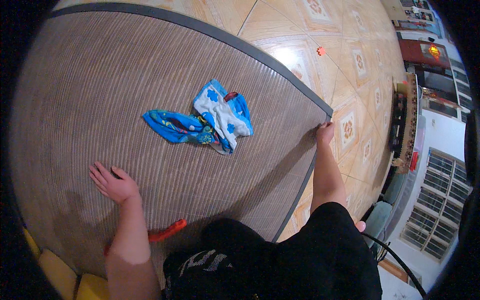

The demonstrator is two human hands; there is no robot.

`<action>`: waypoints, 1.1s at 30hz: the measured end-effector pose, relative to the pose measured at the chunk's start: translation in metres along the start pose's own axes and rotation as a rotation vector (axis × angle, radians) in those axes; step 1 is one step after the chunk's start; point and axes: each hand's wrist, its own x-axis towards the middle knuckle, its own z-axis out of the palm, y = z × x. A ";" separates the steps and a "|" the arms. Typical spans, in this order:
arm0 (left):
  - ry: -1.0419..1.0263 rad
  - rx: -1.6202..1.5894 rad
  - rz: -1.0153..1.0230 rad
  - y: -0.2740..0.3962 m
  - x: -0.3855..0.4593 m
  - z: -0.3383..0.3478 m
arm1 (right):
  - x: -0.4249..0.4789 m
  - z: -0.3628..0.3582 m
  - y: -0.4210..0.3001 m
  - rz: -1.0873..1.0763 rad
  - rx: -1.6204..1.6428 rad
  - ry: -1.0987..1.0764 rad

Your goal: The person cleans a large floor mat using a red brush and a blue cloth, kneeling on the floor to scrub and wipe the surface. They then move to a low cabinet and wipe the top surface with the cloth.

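Observation:
A brown striped woven mat (112, 71) with a dark grey border lies on the floor before me. My right hand (325, 133) is at its right corner, fingers closed on the border. My left hand (114, 183) is spread with fingers apart, low over the mat on the left; whether it touches the surface I cannot tell. Between the hands lies a crumpled cloth, white with blue flower shapes (215, 112) on one part. A bright blue patterned cloth part (170, 125) stretches to its left. Whether these are one piece or two is unclear.
A curved red object (167, 231) lies on the mat, partly hidden by my left forearm. Yellow cushion-like shapes (58, 268) border the mat at lower left. A small orange-red piece (320, 51) sits on the patterned tile floor (347, 129). Furniture (410, 123) and a barred window (431, 202) stand at right.

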 end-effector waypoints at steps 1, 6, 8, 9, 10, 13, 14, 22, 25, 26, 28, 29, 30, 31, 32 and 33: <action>0.003 -0.002 0.000 0.000 0.000 0.001 | 0.003 -0.002 0.002 0.053 -0.029 -0.042; -0.038 0.026 -0.027 0.004 -0.001 0.000 | 0.030 -0.039 -0.021 0.003 -0.387 -0.391; -0.010 0.032 -0.016 -0.002 0.001 0.000 | 0.002 -0.048 -0.069 -0.247 -0.464 -0.523; -0.009 0.011 -0.015 0.001 0.002 0.000 | -0.014 -0.052 -0.082 -0.421 -0.416 -0.573; -0.011 -0.006 -0.011 0.006 0.001 0.000 | -0.039 -0.051 -0.095 -0.594 -0.366 -0.625; -0.009 -0.004 -0.013 0.005 0.000 -0.005 | -0.158 -0.091 -0.155 -1.250 0.096 -0.887; -0.007 -0.004 -0.014 0.003 0.003 -0.007 | -0.178 -0.113 -0.173 -1.356 0.043 -0.918; -0.077 0.050 -0.050 0.004 -0.002 0.002 | -0.072 -0.109 -0.011 -0.346 -0.714 0.045; -0.059 0.058 -0.066 0.001 -0.001 -0.003 | -0.114 -0.109 -0.106 -0.537 -0.406 -0.180; -0.060 0.041 -0.062 0.004 0.001 -0.005 | -0.135 -0.099 -0.136 -0.707 -0.225 -0.201; -0.032 0.039 -0.065 -0.003 0.002 -0.005 | -0.205 -0.089 -0.233 -0.828 0.076 -0.511; -0.025 0.016 -0.060 0.000 0.003 -0.005 | -0.231 -0.075 -0.266 -0.972 0.290 -0.594; -0.027 -0.010 -0.050 0.011 0.002 -0.007 | -0.257 -0.046 -0.285 -1.100 0.403 -0.599; -0.026 0.014 -0.059 0.004 0.003 -0.007 | -0.291 -0.054 -0.333 -1.213 0.168 -0.483; -0.036 0.011 -0.056 0.007 0.001 -0.006 | -0.302 -0.041 -0.355 -1.293 0.280 -0.463; -0.042 0.019 -0.056 0.007 0.001 -0.005 | -0.304 -0.026 -0.374 -1.375 0.403 -0.448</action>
